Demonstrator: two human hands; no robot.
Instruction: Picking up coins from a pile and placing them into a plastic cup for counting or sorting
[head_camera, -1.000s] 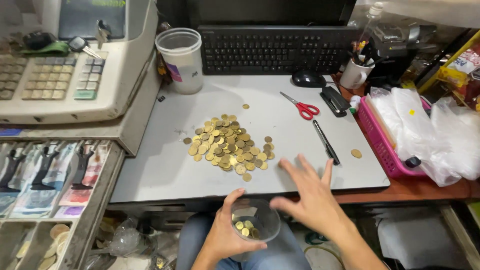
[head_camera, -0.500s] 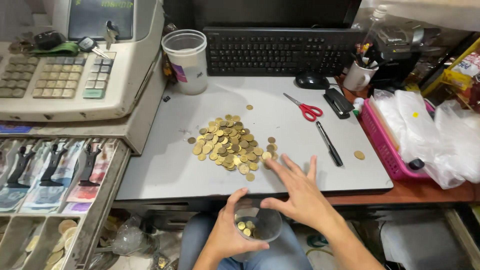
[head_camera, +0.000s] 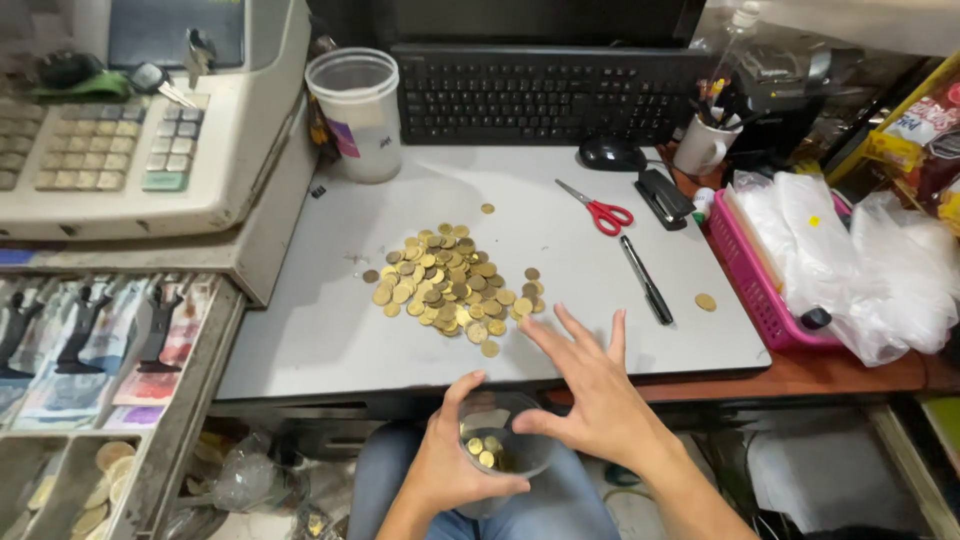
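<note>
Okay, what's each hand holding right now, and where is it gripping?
The left hand holds a clear plastic cup with a few coins inside, fingers wrapped around its side wall below the table edge. The right hand holds nothing; it is spread open near the coin pile.

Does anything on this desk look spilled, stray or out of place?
Mostly tidy. A few gold coins lie apart from the coin pile: one far right past the black pen, one above the pile. The cash drawer stands open. The left hand holds a clear cup of coins below the desk edge.

One scissors, one pen, two plastic cups, one keyboard.
</note>
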